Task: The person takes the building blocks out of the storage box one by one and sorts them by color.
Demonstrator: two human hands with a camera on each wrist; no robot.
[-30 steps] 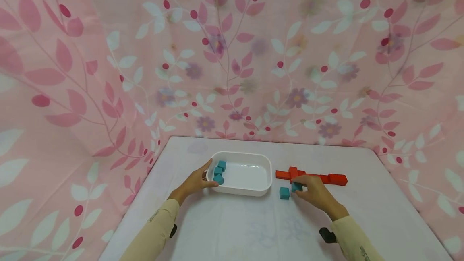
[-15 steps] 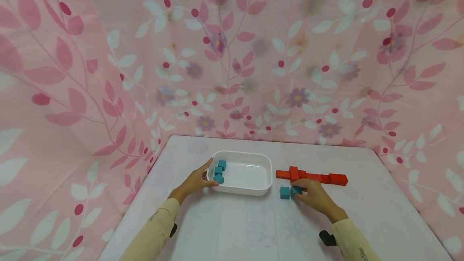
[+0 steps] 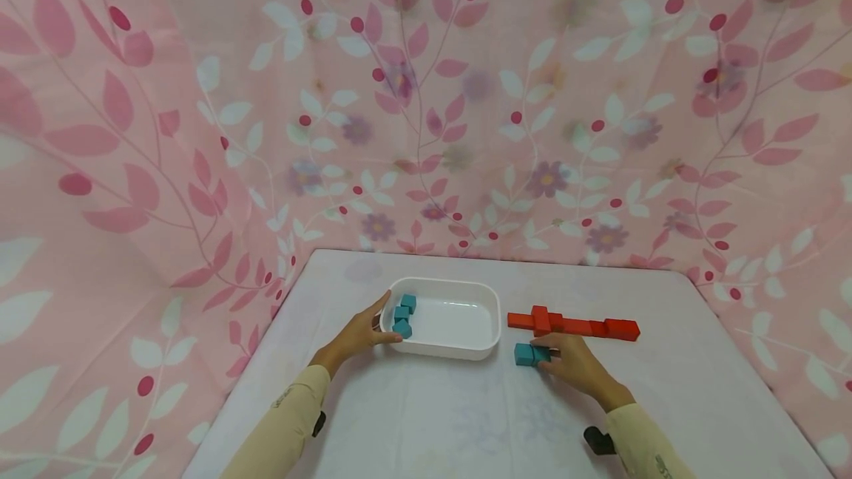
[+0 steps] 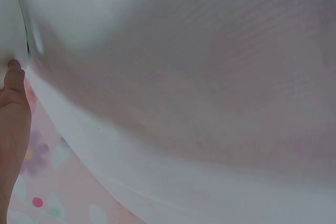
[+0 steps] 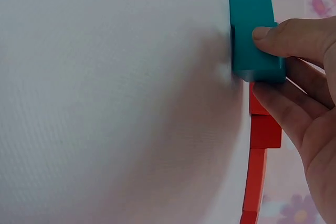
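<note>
Right hand (image 3: 577, 364) has its grip pinched on a teal block (image 5: 257, 61), looks snug against its neighbour (image 5: 252, 6) at the white tray (image 3: 459, 324)'s 4 o'clock. Left hand (image 3: 356, 331) is clamped on the tray's 9 o'clock end. Red row (image 3: 575, 327) at 3 o'clock seems done; I'd guess the three teal blocks (image 3: 401, 313) inside are left.

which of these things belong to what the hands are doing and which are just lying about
Seem part of the job:
white tray, touched by the left hand
three teal blocks inside it
teal block pinched by the right hand
another teal block beside that one

Probably just lying about:
row of red blocks, not held
floral cloth in the background
</note>
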